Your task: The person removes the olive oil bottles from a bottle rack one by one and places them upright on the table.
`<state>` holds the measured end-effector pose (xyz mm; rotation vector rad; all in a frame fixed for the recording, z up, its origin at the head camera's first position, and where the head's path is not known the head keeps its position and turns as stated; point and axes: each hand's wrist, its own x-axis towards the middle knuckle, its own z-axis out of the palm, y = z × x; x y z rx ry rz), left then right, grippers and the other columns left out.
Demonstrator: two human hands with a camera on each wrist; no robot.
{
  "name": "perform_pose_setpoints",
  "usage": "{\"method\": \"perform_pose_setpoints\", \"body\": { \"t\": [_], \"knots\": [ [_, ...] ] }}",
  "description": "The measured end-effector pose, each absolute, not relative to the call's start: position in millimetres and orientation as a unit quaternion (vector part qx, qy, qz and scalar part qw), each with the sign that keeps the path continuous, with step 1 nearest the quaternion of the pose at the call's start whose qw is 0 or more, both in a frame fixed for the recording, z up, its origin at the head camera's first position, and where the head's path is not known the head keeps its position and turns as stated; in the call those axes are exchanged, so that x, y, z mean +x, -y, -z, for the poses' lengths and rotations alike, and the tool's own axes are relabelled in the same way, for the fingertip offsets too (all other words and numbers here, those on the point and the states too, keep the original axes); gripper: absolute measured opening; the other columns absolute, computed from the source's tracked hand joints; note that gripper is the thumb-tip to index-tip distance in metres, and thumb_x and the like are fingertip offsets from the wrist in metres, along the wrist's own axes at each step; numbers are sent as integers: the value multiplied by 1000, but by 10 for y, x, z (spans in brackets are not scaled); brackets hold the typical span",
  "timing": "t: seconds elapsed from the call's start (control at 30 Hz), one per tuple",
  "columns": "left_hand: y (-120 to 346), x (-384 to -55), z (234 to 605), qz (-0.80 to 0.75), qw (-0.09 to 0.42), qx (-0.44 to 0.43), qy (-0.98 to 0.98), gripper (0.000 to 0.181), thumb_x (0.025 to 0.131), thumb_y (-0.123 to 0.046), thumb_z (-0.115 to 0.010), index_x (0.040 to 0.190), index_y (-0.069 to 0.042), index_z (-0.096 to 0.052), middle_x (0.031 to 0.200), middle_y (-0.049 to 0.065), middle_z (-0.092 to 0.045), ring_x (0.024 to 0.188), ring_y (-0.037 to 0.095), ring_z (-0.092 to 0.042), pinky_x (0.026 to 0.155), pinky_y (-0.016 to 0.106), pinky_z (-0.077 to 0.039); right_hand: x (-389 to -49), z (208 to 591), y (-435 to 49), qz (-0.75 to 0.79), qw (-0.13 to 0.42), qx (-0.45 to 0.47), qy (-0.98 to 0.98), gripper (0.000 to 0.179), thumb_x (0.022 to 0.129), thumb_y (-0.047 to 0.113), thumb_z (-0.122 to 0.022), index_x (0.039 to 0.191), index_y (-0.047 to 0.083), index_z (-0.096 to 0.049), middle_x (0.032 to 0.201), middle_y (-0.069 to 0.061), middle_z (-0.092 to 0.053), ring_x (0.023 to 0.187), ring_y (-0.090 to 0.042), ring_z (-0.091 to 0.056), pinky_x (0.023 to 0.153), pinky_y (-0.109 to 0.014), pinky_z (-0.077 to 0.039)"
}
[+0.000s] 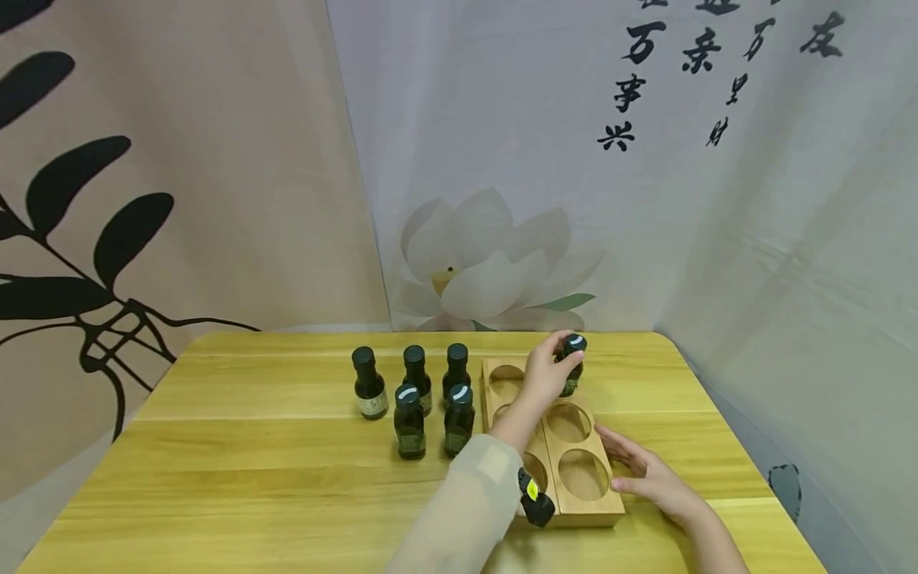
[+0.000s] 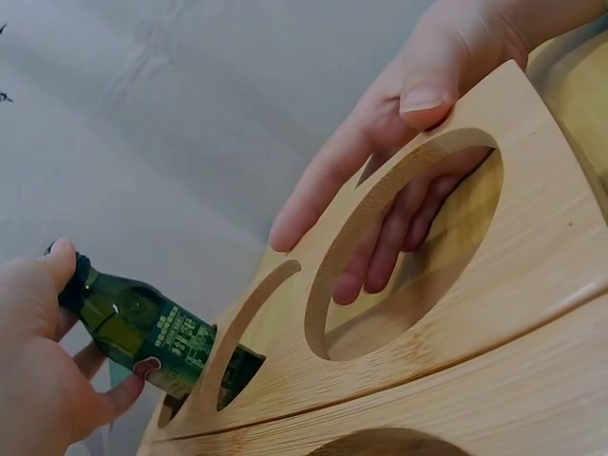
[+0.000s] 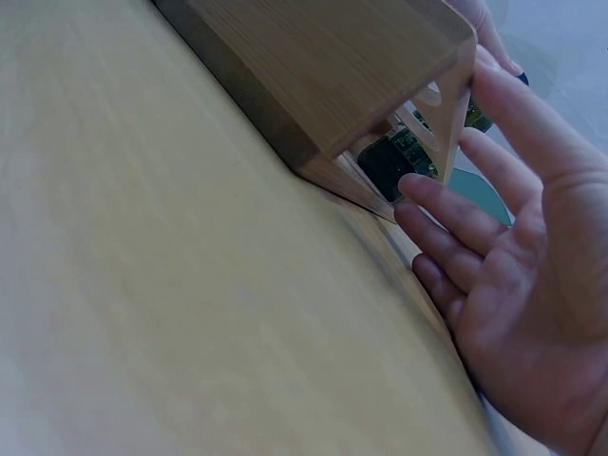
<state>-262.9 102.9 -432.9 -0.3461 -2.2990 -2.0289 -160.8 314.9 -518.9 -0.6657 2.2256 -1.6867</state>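
Observation:
My left hand [image 1: 547, 368] pinches a small dark green glass bottle [image 2: 152, 328] near its black cap. The bottle stands in the back right hole of a wooden bottle rack [image 1: 590, 510], its lower part inside, as the left wrist view shows. At the rack's right side is my right hand [image 1: 656, 481]. Its thumb and index finger touch the top edge in the left wrist view, while the other fingers reach in at the open side. In the right wrist view, the fingers [image 3: 456, 214] of that hand look loosely extended beside the rack. My left forearm hides part of the rack's left column.
Several similar bottles stand left of the rack, among them a front one [image 1: 410, 430] and a far left one [image 1: 369, 391]. Everything rests on a yellow wooden table [image 1: 237, 478]. Behind it hangs a printed curtain [image 1: 502, 119].

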Motion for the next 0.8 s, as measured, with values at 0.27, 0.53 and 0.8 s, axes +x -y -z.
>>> {"method": "perform_pose_setpoints", "body": {
  "t": [0.27,0.53,0.8],
  "knots": [
    [-1002,-2632,4287,664,29,-116,738,34,92,-20,-66,126,-17,-61,113,-1,-61,107,15,-55,85,29,-50,-1621,5173,-3139,585,129,-238,-765,70,89,3,-64,151,9,-30,149,-18,-34,126,-8,-42,98,-24,-36],
    [-973,-2609,4207,673,37,-122,729,31,93,-18,-65,124,-18,-62,111,0,-61,104,16,-58,82,30,-52,-1618,5157,-3131,587,125,-247,-761,71,89,1,-64,150,7,-30,148,-26,-31,126,-8,-42,99,-23,-35],
    [-946,-2580,4082,668,57,-145,728,33,93,-19,-65,125,-16,-61,108,1,-61,99,14,-60,81,28,-52,-1608,5169,-3148,588,134,-240,-761,70,90,2,-63,151,8,-29,149,-27,-29,127,-7,-41,98,-24,-35]
  ]
}}
